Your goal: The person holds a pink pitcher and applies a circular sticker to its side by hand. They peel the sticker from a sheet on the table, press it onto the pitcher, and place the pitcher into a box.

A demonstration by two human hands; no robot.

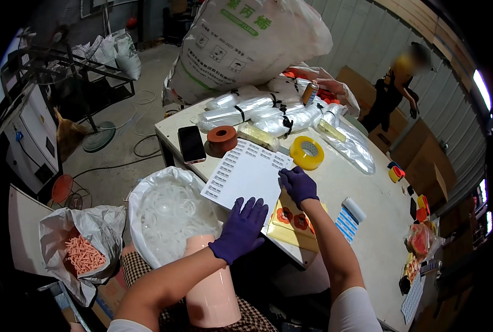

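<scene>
A white sheet of small printed labels lies on the near left part of the table, with labels left along its top and left edges. My left hand, in a purple glove, rests flat on its lower edge with the fingers spread. My right hand, gloved alike, pinches at the sheet's right edge by the top row of labels; whether a loose label is between the fingertips is too small to tell. Beneath my left forearm a pink plastic cylinder rests on my lap. Yellow printed packets lie under my right wrist.
Yellow tape, a brown roll and a phone surround the sheet on the table. Clear plastic bundles lie behind. Sacks of clear rings and pink plugs stand left. Another person stands far right.
</scene>
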